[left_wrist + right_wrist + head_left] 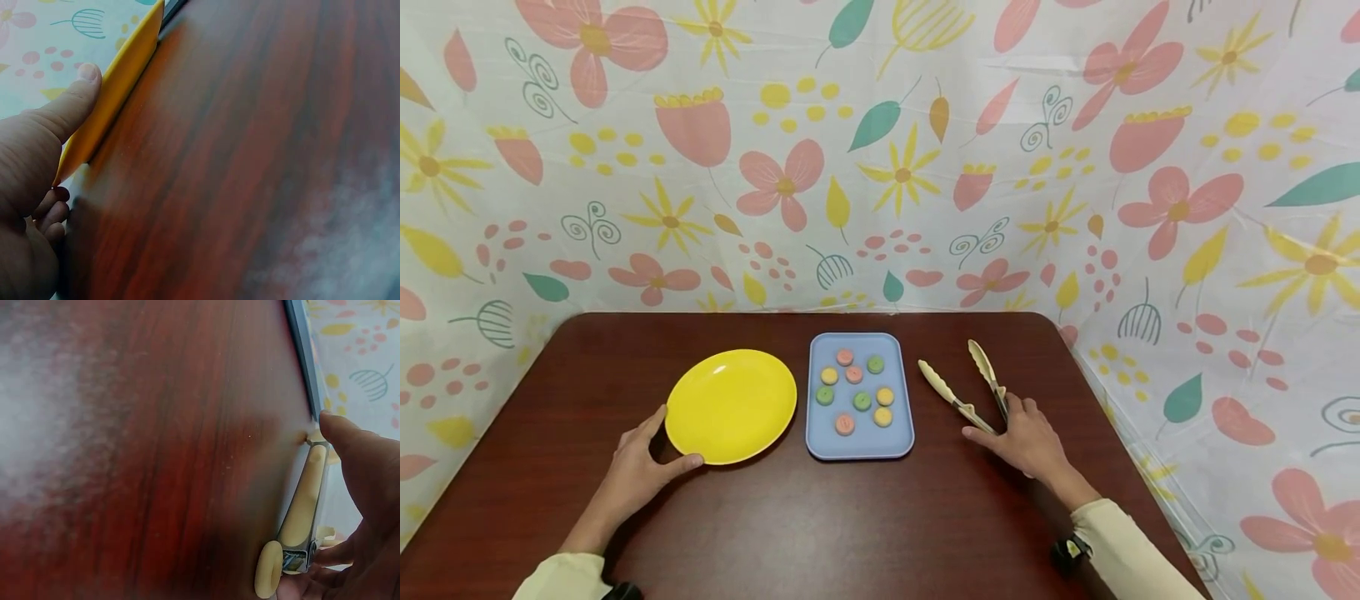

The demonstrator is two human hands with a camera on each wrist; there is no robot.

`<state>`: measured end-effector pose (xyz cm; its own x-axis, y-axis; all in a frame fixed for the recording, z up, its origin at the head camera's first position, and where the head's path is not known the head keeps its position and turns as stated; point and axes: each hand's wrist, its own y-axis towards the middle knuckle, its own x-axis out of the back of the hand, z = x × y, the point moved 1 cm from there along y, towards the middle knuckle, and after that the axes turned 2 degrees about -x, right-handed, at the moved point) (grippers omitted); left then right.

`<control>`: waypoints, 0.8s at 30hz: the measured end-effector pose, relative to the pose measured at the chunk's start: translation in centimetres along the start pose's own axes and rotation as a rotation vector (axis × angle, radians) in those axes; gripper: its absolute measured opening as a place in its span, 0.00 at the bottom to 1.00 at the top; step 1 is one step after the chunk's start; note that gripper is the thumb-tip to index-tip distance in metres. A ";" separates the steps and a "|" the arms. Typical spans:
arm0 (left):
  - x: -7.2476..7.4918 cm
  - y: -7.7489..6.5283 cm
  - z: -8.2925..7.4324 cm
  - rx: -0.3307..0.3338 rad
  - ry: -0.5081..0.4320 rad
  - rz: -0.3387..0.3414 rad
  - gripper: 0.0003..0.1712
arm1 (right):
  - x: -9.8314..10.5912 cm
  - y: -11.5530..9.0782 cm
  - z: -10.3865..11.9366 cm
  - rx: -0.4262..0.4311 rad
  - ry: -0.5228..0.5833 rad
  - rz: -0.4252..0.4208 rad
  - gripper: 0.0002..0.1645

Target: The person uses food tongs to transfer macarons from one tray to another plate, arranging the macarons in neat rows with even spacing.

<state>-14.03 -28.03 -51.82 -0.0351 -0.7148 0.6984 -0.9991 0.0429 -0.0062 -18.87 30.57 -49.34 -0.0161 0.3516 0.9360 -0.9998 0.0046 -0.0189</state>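
Observation:
My left hand (pixel 638 473) is at the near left rim of a round yellow plate (pixel 730 404), thumb at the front edge and fingers along the left side. The left wrist view shows the plate (pixel 122 81) edge-on, its rim between thumb and curled fingers. On the right, my right hand (pixel 1028 440) holds the handle end of cream-tipped tongs (pixel 942 387), whose arms are spread apart on the table. In the right wrist view, the thumb is at one side of the tongs (pixel 304 500) and the fingers curl at the other.
Between the hands lies a blue rectangular tray (pixel 861 447). Several small macaron-like rounds, such as a pink one (pixel 845 425), a green one (pixel 862 402) and a yellow one (pixel 883 417), are scattered on it. A flowered curtain (pixel 880 167) hangs around the brown table (pixel 820 525).

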 end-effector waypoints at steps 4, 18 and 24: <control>-0.1 -0.1 0.0 0.012 -0.002 0.007 0.71 | -0.2 0.4 0.1 -0.008 -0.004 -0.004 0.77; -0.1 0.0 0.0 0.000 -0.007 0.004 0.71 | -1.1 1.4 -0.5 -0.021 -0.037 -0.052 0.64; -0.1 -0.1 0.1 0.002 -0.003 0.004 0.71 | -0.5 1.1 -0.5 -0.011 -0.021 -0.053 0.61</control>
<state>-13.92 -28.01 -51.94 -0.0394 -0.7167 0.6963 -0.9990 0.0445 -0.0107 -19.96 30.85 -49.98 0.0368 0.3312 0.9429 -0.9991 0.0327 0.0275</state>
